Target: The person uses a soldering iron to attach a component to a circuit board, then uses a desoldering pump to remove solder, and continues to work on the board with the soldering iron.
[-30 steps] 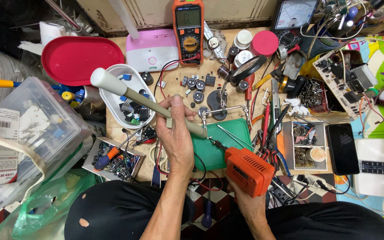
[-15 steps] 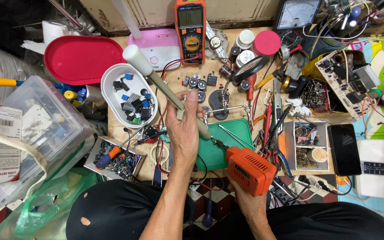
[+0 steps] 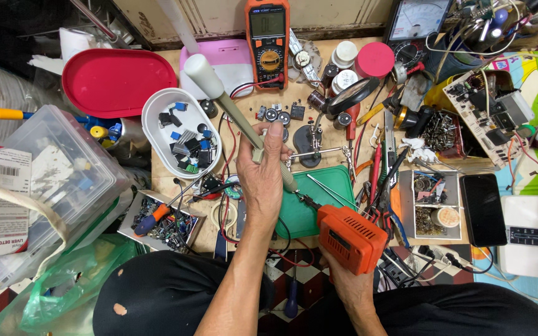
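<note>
— Gripping what?
— Left hand (image 3: 263, 177) is wrapped round a long beige plastic desoldering pump (image 3: 231, 112) with a pale knob, slanting over the wooden tabletop's middle.
— Right hand (image 3: 350, 289)?
— Closed on a boxy orange soldering gun (image 3: 351, 238), probably tip-to-tip, near the front edge.

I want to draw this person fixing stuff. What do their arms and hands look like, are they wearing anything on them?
Both arms are bare: no sleeves show, and there are no gloves, and I can see no rings or watch. The left hand and forearm come up the middle. Only part of the right hand shows. Below are black trousers with small pale spots.
</note>
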